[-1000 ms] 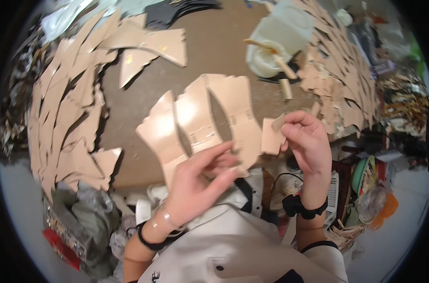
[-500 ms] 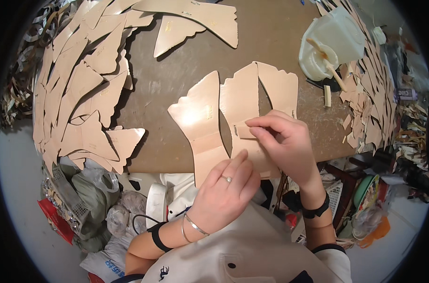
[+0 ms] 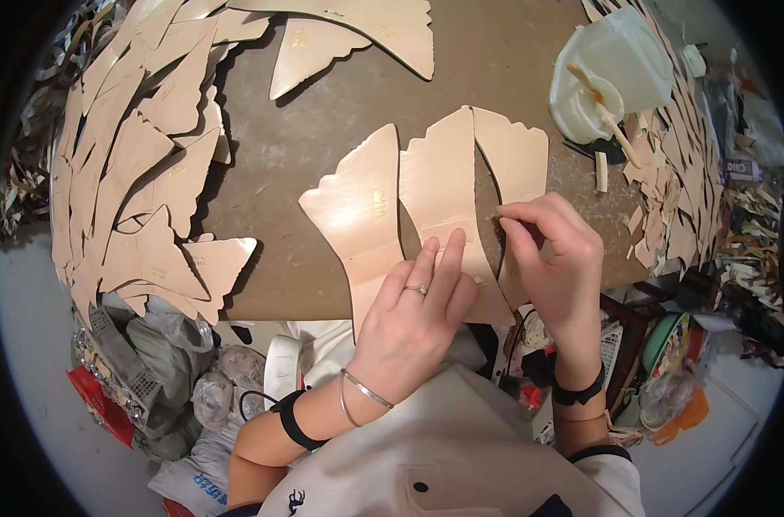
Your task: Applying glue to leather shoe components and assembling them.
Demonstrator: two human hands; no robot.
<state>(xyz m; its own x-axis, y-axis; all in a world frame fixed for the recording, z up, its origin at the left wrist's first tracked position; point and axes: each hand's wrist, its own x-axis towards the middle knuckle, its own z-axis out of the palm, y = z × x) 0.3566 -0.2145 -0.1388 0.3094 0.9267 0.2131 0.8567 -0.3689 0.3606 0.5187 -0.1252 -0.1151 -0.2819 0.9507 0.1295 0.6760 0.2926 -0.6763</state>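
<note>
Three beige leather-like cut pieces with scalloped ends stand side by side before me: a left piece (image 3: 355,194), a middle piece (image 3: 439,177) and a right piece (image 3: 517,155). My left hand (image 3: 409,314) lies over the middle piece, its first two fingers stretched out and pressing near a crosswise band; the other fingers are bent. Beside it, over the right piece, my right hand (image 3: 562,254) has thumb and forefinger pinched together. Whatever sits in that pinch is too small to make out.
Stacked beige pieces (image 3: 164,172) cover the left of the brown table (image 3: 280,172). At the back right are a translucent tub (image 3: 625,69) with a stick (image 3: 618,133) across it, and a small pale strip (image 3: 600,172). Offcuts (image 3: 668,189) pile along the right edge.
My right hand has moved right, off the middle piece, where it was pinching a small beige tab. My left fingers have slid up and straightened onto that spot.
</note>
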